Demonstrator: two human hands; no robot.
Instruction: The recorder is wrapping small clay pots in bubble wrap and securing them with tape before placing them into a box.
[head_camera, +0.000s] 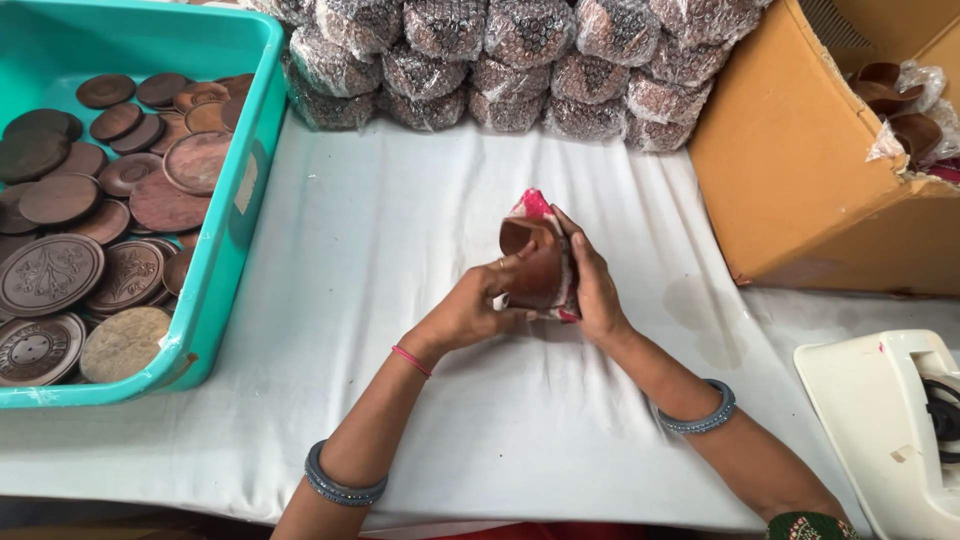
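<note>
Two hands meet in the middle of the white cloth (420, 240) and hold one brown wooden bowl (530, 262) between them, lifted a little above the cloth. The left hand (470, 310) closes on the near left side of the bowl, with its thumb over the rim and the other fingers bent below. The right hand (592, 285) lies flat along the right side, fingers together, and presses a thin wrap (532, 203) with a pink edge against the wood. It seems the bowl is tilted toward the person so that the wrap can sit tight around it, but how far the wrap goes behind the bowl I cannot tell.

At the left stands a teal tub (225, 250) full of round brown discs (60, 270), some plain and some carved, near enough for the left hand to reach. Along the far edge is a row of bundles (520, 60) in bubble wrap, stacked close together, out of the way of the hands. At the right a cardboard box (800, 170) stands open, and more bowls (895, 100) show inside it with loose plastic. On the near right corner lies a white machine (880, 420), apart from the hands.
</note>
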